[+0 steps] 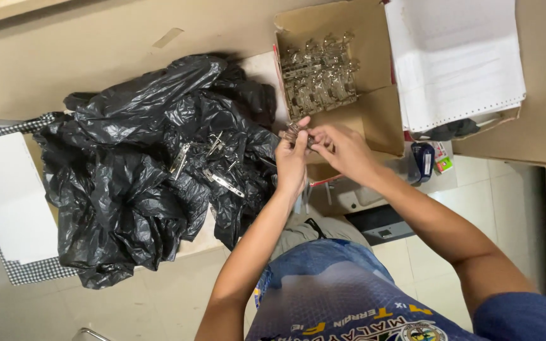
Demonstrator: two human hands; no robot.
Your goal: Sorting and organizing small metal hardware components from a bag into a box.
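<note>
Both hands meet just below the open box (374,117), and that box is the spot to tell every place from. The left hand (291,161) and the right hand (342,151) are closed together on one small shiny metal clip (298,131). The fingers of both hands pinch it, so neither hand is wide open. The clip sits between the two hands, at their fingertips, and it is so small and covered that I cannot tell which way its long side points. The hands hold it right at the near edge of the box, and the left hand is a bit closer to the bag. Inside the box, at its far end, is a heap of clips (317,76) of the same shiny kind, packed close. The near part of the box floor is bare brown card. To the left of the box lies a big crumpled black bag (127,183), and a few loose clips (213,164) lie on top of it, long and thin, pointing different ways. To the right of the box is a stack of white paper (453,63) with little holes along its edge. Below the box, near the floor tiles, sits a small blue thing (422,161) that I cannot make out.
</note>
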